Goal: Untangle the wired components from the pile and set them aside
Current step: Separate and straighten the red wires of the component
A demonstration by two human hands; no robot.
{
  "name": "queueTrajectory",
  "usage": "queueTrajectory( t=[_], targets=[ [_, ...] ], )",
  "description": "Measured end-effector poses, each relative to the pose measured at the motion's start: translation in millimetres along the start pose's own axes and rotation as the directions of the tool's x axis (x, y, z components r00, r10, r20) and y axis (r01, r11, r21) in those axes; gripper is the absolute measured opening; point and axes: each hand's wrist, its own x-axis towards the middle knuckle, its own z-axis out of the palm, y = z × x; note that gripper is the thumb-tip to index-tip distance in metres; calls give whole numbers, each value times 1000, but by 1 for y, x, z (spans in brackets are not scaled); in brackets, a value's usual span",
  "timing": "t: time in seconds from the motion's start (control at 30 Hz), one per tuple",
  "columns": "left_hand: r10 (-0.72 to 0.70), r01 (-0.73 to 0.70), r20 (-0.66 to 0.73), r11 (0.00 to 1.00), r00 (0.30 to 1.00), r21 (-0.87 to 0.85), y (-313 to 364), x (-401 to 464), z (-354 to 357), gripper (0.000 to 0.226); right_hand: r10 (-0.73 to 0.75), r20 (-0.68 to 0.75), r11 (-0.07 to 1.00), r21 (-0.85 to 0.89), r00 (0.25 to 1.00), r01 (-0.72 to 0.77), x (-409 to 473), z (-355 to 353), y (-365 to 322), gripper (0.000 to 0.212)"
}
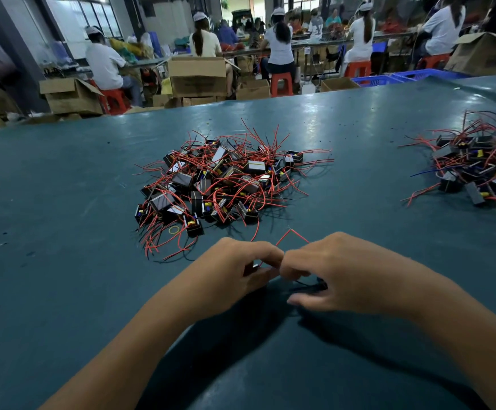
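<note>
Both my forearms reach forward and converge, left hand (237, 263) and right hand (334, 272) knuckles-up with curled fingertips nearly touching, each pinching, wrists low over the surface (63, 232).

A big pile of wired parts (223, 179) lies in the middle of the table (63, 202). A second pile (477, 167) lies far off to the right, at the table's edge. The left hand (234, 269) and right hand (335, 273) meet in front of the big pile. Boxes (196, 76) and seated people (104, 66) are behind the table.
</note>
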Motion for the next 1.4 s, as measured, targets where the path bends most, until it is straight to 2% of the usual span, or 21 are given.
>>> queueTrajectory(
  t=[0.17, 0.33, 0.5, 0.7, 0.77, 0.87, 1.0, 1.07, 1.13, 1.23, 1.3, 1.4],
  targets=[
    [6, -8, 33, 998, 999, 60, -2, 1, -4, 12, 19, 131, 1000, -24, 991, -16, 3, 6, -1, 25],
    [-20, 12, 91, 996, 996, 87, -2, -2, -11, 16, 68, 192, 997, 15, 979, -72, 4, 7, 2, 20],
    [-123, 122, 187, 992, 975, 18, -1, -5, -15, 42, 49, 150, 987, 146, 987, -71, 5, 4, 5, 8],
    [-134, 145, 232, 989, 963, -27, 0, -4, -16, 31, 129, 102, 957, 247, 986, -151, 3, 2, 11, 7],
    [-139, 152, 233, 988, 963, -40, 0, -4, -15, 33, 180, 89, 934, 296, 980, -199, 2, 3, 14, 10],
    [-159, 176, 242, 983, 957, -54, -3, -4, -15, 32, 258, 51, 874, 413, 965, -255, 2, 6, 17, 10],
    [-147, 156, 225, 988, 963, -21, -8, -5, -16, 19, 336, -49, 786, 566, 941, -251, 5, 7, 16, 10],
    [-152, 161, 206, 987, 967, -28, -9, -5, -15, 27, 383, -64, 728, 634, 921, -259, 6, 9, 15, 13],
    [-156, 167, 189, 985, 969, -41, -10, -4, -15, 33, 447, -66, 646, 714, 892, -271, 9, 11, 12, 15],
    [-141, 147, 150, 989, 978, -28, -9, -3, -14, 28, 575, -48, 474, 833, 817, -285, 14, 15, 7, 18],
    [-153, 166, 121, 981, 981, -102, -9, -2, -13, 25, 642, -49, 396, 876, 765, -276, 17, 19, 4, 17],
    [-161, 172, 72, 967, 984, -190, -10, -2, -10, 17, 640, -97, 423, 873, 762, -244, 18, 22, 0, 14]
  ],
)
